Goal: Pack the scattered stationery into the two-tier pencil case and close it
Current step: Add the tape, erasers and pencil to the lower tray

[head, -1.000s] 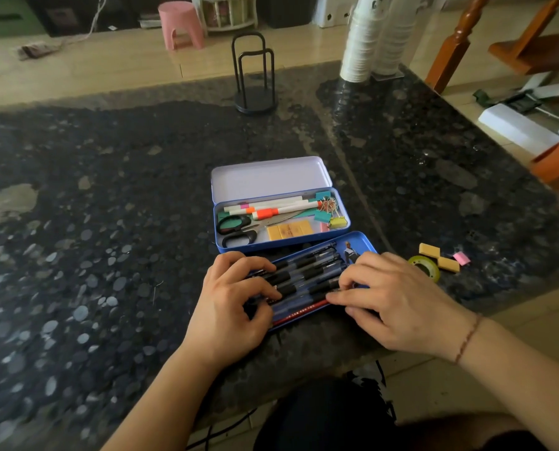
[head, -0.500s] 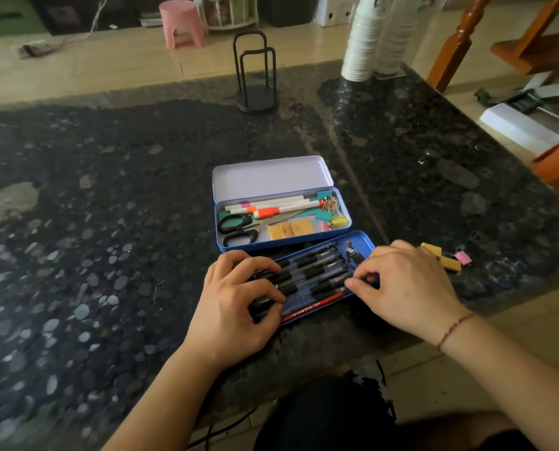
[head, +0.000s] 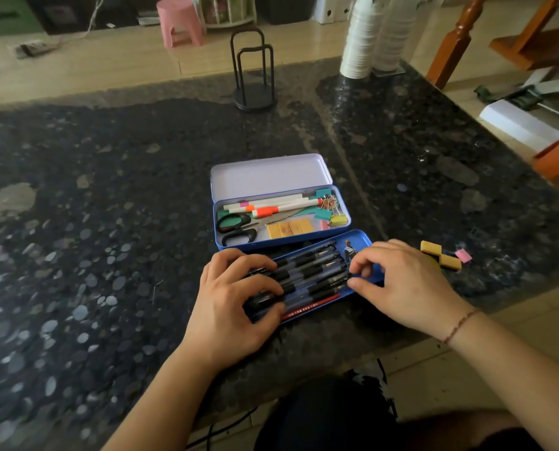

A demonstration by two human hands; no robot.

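Pencil case (head: 271,177) is sitting open mid-table on the dark stone table (head: 76,222), holding scissors (head: 235,227), markers and clips. In front of it, the blue tray (head: 362,239) of pens (head: 310,271) is lying askew. The left hand (head: 229,307) is curling over the pens' left ends, pressing them down. The right hand (head: 405,284) is pinching at the pen tips with fingers bent. Further right, two yellow erasers (head: 440,255) and a pink one (head: 463,255) are lying loose. Behind, a black wire stand (head: 253,76) is standing.
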